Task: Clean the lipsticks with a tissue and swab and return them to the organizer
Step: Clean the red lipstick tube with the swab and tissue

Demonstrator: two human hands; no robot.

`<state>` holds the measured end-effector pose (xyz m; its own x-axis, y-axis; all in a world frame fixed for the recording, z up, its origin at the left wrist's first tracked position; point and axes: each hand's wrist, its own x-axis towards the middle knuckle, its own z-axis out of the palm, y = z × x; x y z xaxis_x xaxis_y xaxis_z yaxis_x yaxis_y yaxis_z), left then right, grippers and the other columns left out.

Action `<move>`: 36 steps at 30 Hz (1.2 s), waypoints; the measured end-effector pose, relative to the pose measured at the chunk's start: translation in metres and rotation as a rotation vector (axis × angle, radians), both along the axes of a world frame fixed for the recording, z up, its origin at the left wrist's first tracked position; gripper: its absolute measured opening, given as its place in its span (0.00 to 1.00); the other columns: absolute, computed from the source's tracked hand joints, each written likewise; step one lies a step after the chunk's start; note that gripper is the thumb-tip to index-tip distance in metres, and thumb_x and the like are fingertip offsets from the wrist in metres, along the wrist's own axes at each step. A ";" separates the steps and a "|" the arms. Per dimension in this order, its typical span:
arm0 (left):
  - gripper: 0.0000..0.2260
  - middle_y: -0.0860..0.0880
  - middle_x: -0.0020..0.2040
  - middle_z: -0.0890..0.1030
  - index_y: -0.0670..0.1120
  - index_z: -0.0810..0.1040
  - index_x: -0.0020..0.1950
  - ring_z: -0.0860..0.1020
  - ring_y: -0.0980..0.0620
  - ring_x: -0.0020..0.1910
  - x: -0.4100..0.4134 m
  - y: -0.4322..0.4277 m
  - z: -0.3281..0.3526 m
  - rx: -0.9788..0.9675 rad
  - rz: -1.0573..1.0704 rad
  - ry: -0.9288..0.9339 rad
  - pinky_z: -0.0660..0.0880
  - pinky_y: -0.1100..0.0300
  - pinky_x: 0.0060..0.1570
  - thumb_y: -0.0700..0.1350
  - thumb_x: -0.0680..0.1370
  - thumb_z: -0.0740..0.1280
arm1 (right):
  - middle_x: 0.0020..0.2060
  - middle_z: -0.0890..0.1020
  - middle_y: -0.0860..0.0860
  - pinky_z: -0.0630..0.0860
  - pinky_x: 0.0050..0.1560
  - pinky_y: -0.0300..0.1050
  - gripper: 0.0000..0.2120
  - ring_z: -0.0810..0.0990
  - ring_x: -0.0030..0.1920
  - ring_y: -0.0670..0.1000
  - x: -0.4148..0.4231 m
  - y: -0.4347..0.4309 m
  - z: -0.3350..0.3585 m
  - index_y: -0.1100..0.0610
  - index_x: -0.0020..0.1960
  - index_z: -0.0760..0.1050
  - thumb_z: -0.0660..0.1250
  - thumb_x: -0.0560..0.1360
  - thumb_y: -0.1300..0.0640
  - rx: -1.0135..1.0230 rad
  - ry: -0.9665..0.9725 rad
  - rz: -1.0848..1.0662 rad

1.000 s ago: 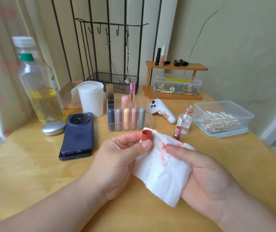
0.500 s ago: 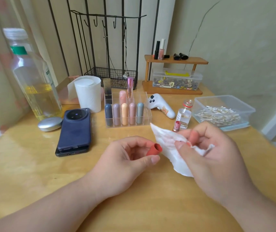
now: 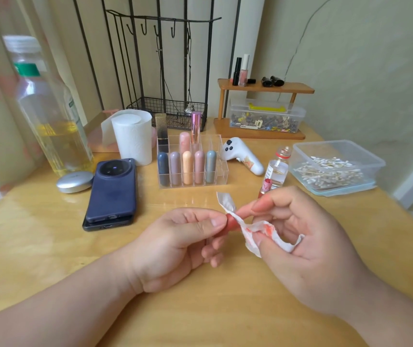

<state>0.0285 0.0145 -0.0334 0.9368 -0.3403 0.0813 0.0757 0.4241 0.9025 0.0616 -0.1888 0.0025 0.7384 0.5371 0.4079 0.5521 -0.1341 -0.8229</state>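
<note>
Wooden surface against a beige wall. Near the middle of its front edge is the red lipstick tube, with the left hand keeping its grip clamped on one end, thumb and forefinger pinching it. The right hand has its grip closed on a crumpled tissue smeared with red, touching the tube's other end. Just behind that hand an open lipstick stands beside a small clear bottle. Further back, mid-surface, the clear organizer has five capsule-shaped lipsticks in its front row. Swab tub is by the right edge, and a phone lies toward the left edge.
</note>
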 end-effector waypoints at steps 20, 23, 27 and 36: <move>0.08 0.42 0.35 0.76 0.36 0.82 0.48 0.72 0.51 0.31 0.002 -0.003 -0.002 -0.025 0.149 0.154 0.77 0.57 0.37 0.40 0.74 0.70 | 0.35 0.86 0.50 0.79 0.42 0.36 0.09 0.85 0.38 0.47 0.009 0.000 0.000 0.55 0.41 0.84 0.76 0.70 0.68 0.099 0.094 -0.061; 0.05 0.42 0.35 0.76 0.38 0.82 0.46 0.71 0.50 0.32 0.002 -0.001 0.000 -0.054 0.146 0.159 0.76 0.56 0.37 0.40 0.75 0.70 | 0.33 0.84 0.53 0.77 0.38 0.40 0.06 0.81 0.35 0.52 0.019 -0.002 0.001 0.56 0.37 0.83 0.79 0.64 0.58 0.335 0.362 -0.055; 0.09 0.44 0.41 0.79 0.39 0.83 0.50 0.75 0.50 0.38 0.002 0.003 -0.003 -0.076 0.092 0.099 0.78 0.56 0.41 0.43 0.74 0.74 | 0.37 0.81 0.54 0.75 0.47 0.46 0.21 0.81 0.41 0.52 0.028 -0.005 -0.003 0.61 0.40 0.80 0.82 0.56 0.49 0.344 0.664 0.070; 0.14 0.37 0.45 0.83 0.32 0.82 0.53 0.82 0.46 0.42 0.000 -0.001 -0.001 -0.011 0.108 0.100 0.81 0.57 0.43 0.42 0.74 0.74 | 0.48 0.76 0.70 0.72 0.54 0.65 0.21 0.77 0.47 0.66 0.025 0.002 -0.010 0.72 0.54 0.71 0.73 0.70 0.58 0.375 0.909 0.065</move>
